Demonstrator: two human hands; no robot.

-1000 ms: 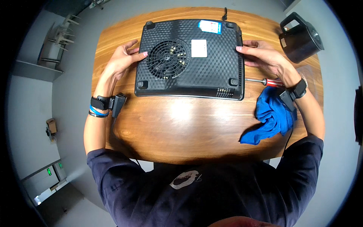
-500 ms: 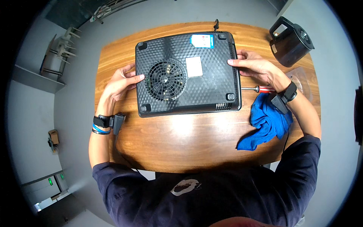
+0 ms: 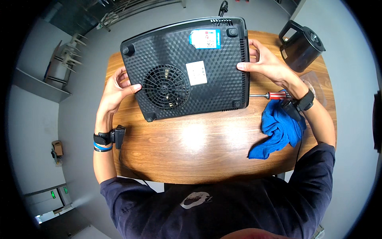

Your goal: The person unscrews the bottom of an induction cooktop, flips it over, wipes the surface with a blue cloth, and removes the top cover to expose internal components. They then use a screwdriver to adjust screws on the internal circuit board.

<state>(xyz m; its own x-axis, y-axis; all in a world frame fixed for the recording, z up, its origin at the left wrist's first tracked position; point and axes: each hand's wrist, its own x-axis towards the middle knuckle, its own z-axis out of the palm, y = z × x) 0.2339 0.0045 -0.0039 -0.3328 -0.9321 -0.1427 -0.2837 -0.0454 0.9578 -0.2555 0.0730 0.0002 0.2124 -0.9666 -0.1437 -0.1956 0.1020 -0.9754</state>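
An induction cooker is held bottom up over the wooden table, its far edge raised and its body slightly turned. On its black textured underside are a round fan grille, a white label, a blue-and-white sticker and small feet at the corners. My left hand grips the left side, thumb on the underside near the grille. At the right side my right hand is closed on the edge, its thumb also on the underside. The fingers beneath are partly hidden.
By my right wrist lies a screwdriver with a red-and-white handle, next to a crumpled blue cloth. A black kettle stands at the table's far right, with a clear plastic piece nearer. A bundled cord shows beyond the cooker.
The induction cooker has tipped up at its far edge, shifted a little left and turned slightly. Both hands have kept their hold, and the left has moved a little with it.
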